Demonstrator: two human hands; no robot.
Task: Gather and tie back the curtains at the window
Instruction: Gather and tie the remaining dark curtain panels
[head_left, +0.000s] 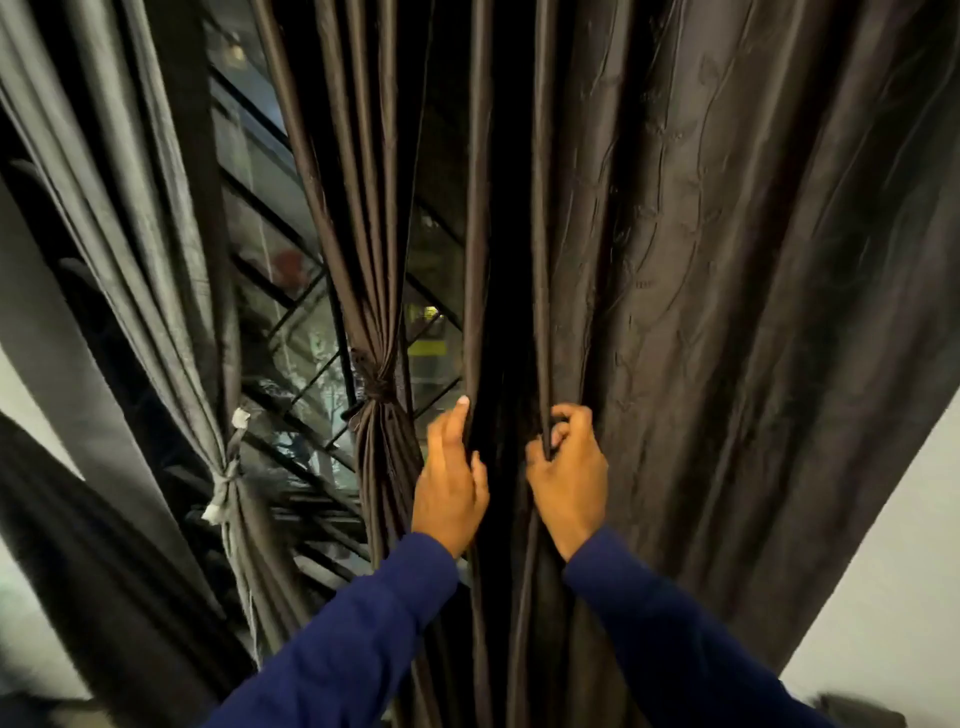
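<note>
A wide dark brown curtain (701, 286) hangs loose over the right half of the view. My right hand (569, 467) grips one of its vertical folds, fingers curled round the edge. My left hand (449, 478) holds the neighbouring fold (475, 260), with the forefinger stretched up along it and the thumb behind the cloth. Left of my hands a brown curtain (363, 208) is gathered and bound with a dark tie (375, 387). Farther left a grey curtain (156, 260) is bound with a pale tie (224, 483).
Between the tied curtains shows the window glass (280, 291) with a black diagonal grille. A pale wall (893, 597) lies at the right and another bit of it at the far left. Dark blue sleeves cover both my forearms.
</note>
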